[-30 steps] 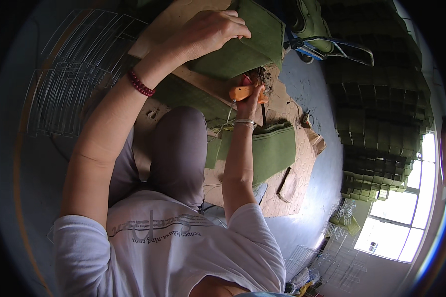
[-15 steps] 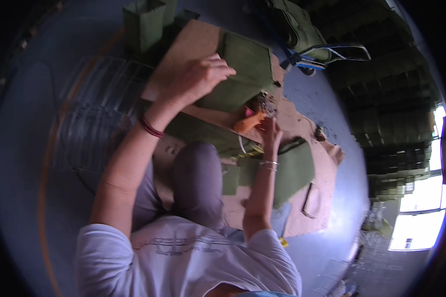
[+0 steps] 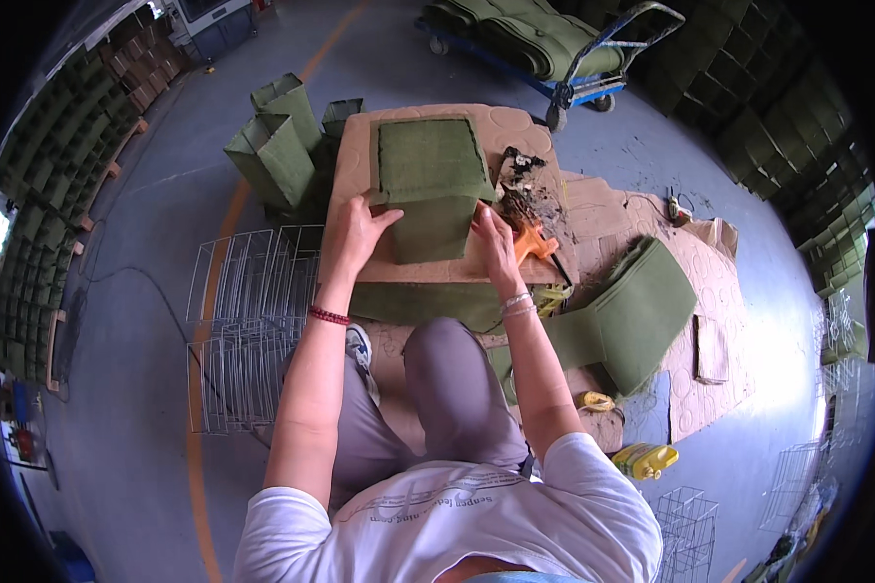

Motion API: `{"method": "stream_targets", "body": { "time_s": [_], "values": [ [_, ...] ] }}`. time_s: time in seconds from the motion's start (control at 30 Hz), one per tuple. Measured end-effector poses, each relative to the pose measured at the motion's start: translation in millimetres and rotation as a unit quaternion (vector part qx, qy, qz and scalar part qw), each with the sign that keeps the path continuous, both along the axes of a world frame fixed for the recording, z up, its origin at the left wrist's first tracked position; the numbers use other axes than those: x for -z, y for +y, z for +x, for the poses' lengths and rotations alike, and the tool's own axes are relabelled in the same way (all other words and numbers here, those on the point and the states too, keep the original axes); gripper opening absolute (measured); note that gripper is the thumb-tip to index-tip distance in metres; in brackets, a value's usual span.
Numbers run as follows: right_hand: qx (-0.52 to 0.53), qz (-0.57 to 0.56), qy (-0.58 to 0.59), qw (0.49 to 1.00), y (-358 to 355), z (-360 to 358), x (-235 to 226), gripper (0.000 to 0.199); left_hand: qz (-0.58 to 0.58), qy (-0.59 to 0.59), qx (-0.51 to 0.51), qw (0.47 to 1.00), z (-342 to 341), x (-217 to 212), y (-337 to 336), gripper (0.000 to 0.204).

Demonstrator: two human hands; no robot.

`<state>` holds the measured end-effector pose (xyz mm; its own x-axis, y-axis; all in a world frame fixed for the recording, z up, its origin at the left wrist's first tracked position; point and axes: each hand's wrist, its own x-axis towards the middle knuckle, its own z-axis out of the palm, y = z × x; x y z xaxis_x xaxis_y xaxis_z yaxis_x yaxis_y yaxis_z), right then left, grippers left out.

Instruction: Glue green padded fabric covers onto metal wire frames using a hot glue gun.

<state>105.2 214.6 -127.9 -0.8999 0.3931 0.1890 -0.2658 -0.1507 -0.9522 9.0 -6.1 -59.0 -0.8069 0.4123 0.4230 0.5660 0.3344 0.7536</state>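
A green felt piece (image 3: 430,160) lies on a cardboard-topped work surface (image 3: 353,160) before me, its near flap (image 3: 433,233) hanging toward me. A dark bead runs round the edge of its far panel. My left hand (image 3: 360,233) is closed at the flap's left corner, thumb over the felt. At the right corner, my right hand (image 3: 496,243) has its fingers closed on the felt edge. Just right of that hand rests an orange glue gun (image 3: 535,245), apart from it. Dark clotted residue (image 3: 520,202) lies beyond the gun.
Open green felt boxes (image 3: 272,160) stand at left, above stacked wire frames (image 3: 253,311). Cut green felt pieces (image 3: 651,311) lie on cardboard at right, near a yellow bottle (image 3: 645,460). A blue trolley (image 3: 583,89) carries felt sheets at the far side.
My right hand has let go of the glue gun and moved to the felt's right corner. My left hand has come down to its left corner. The view has shifted.
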Motion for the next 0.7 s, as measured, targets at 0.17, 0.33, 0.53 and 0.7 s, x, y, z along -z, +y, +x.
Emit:
{"method": "stream_targets", "body": {
  "time_s": [0.17,0.33,0.53,0.7],
  "values": [
    [0.090,0.009,-0.052,0.995,23,16,-7,0.049,-0.127,-0.142,0.026,0.981,5,-25,-17,0.022],
    [-0.050,-0.142,-0.041,0.988,2,37,-78,0.048,0.124,-0.440,0.219,0.862,46,-36,11,0.036],
    [-0.049,-0.143,-0.083,0.985,2,29,-86,0.039,0.301,-0.464,0.177,0.814,57,-24,54,0.043],
    [-0.060,-0.131,-0.066,0.987,-2,27,-93,0.027,0.331,-0.465,0.150,0.807,62,-27,68,0.041]
  ]
}}
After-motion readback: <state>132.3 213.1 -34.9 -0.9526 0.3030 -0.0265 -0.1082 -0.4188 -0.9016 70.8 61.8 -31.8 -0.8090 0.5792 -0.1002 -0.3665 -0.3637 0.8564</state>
